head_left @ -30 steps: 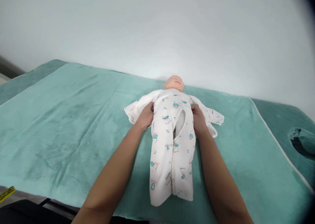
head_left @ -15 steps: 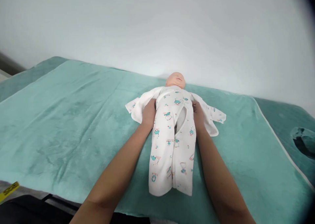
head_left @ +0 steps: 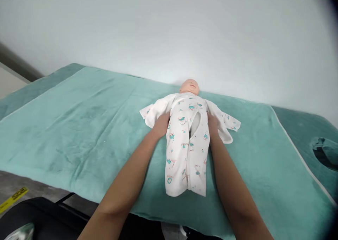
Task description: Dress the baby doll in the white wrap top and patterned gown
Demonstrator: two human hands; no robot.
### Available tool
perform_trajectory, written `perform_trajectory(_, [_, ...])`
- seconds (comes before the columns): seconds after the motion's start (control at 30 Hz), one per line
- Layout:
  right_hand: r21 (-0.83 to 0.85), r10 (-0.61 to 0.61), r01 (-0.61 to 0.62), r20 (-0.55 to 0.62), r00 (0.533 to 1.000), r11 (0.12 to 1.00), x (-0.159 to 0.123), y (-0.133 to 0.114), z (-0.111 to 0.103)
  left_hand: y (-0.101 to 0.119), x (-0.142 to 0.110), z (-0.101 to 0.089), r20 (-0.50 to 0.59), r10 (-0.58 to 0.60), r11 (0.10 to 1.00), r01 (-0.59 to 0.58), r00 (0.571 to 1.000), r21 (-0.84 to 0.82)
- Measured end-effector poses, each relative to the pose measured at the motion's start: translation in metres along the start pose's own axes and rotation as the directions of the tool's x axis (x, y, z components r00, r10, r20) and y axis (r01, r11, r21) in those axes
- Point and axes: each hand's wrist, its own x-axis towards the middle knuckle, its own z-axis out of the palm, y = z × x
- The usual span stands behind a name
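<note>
A baby doll (head_left: 189, 86) lies on its back, head toward the wall. It wears white open-crotch baby trousers (head_left: 177, 152) with a teal and pink animal print, the waist drawn high over the chest. A white baby jacket (head_left: 161, 108) spreads out under it, both sleeves stretched sideways. My left hand (head_left: 161, 125) is closed at the left edge of the trousers, fingertips tucked out of sight. On the opposite edge my right hand (head_left: 212, 124) grips the trousers too, slightly blurred and partly behind the cloth. The trouser legs lie flat toward me.
A teal blanket (head_left: 87, 127) with a few creases covers the table, which stands against a white wall (head_left: 169, 32). At the right edge is a clear and dark ring-like object (head_left: 326, 152). Below the front edge are a black seat-like thing (head_left: 39, 219) and yellow tape (head_left: 13, 199).
The view has shifted slightly, showing more floor at lower left. Both hands stay at the trousers' sides, and the trouser legs reach a little less far toward me.
</note>
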Motion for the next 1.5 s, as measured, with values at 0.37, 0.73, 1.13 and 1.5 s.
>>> perform_trajectory(0.37, [-0.132, -0.341, 0.360, 0.146, 0.929, 0.923, -0.095, 0.007, -0.010, 0.002, -0.075, 0.012, 0.143, 0.168, 0.864, -0.216, 0.975, 0.455])
perform_trajectory(0.73, [-0.242, -0.372, 0.378, 0.075, 0.925, 0.893, -0.117, -0.014, -0.005, 0.029, -0.082, 0.013, 0.039, 0.092, 0.872, -0.099, 0.995, 0.479])
perform_trajectory(1.13, [-0.085, -0.366, 0.378, 0.129, 0.922, 0.922, -0.146, -0.009, -0.012, 0.051, -0.088, 0.004, -0.056, 0.002, 0.854, 0.027, 0.998, 0.520])
perform_trajectory(1.5, [0.074, -0.342, 0.334, 0.179, 0.923, 0.940, -0.239, -0.012, -0.041, 0.078, -0.183, 0.001, -0.392, -0.111, 0.975, 0.177, 0.913, 0.136])
